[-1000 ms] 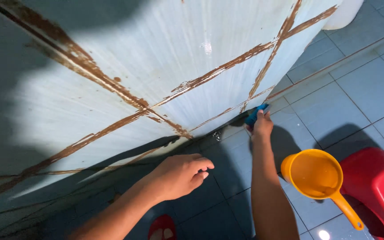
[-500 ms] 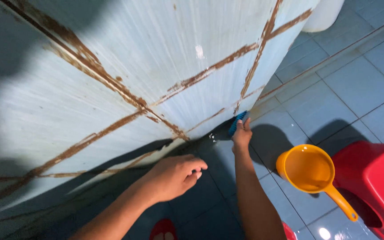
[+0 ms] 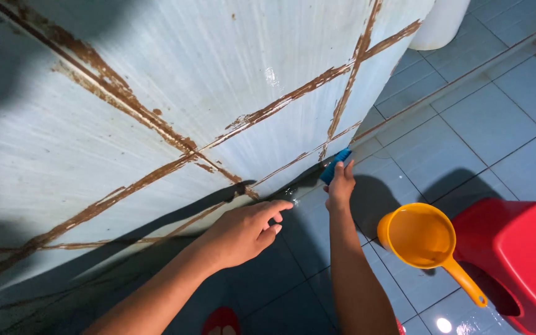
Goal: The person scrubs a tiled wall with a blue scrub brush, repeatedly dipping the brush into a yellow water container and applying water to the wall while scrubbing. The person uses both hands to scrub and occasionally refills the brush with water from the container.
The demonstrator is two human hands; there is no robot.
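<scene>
Two bare hands are working at the base of a tiled wall (image 3: 156,74). The right hand (image 3: 340,186) is gripping one small blue scrubbing brush (image 3: 334,165), fingers closed around it, and is pressing it against the joint where wall meets floor. The left hand (image 3: 243,232) is holding nothing; its fingers are loosely extended, with the index finger pointing toward the wet spot at the wall's foot. The wall is showing large pale blue tiles with a fine streaked texture, and their grout lines are carrying rough brown, rust-like deposits. The floor (image 3: 491,118) is consisting of smooth, glossy grey-blue tiles, wet near the brush. One orange plastic dipper (image 3: 420,239), round-bowled with a straight handle, is lying on the floor just right of the right forearm. One red plastic stool (image 3: 516,248), glossy with rounded corners, is standing just beside the dipper. One white rounded object (image 3: 438,25), only partly visible, is standing at the wall's far end.
</scene>
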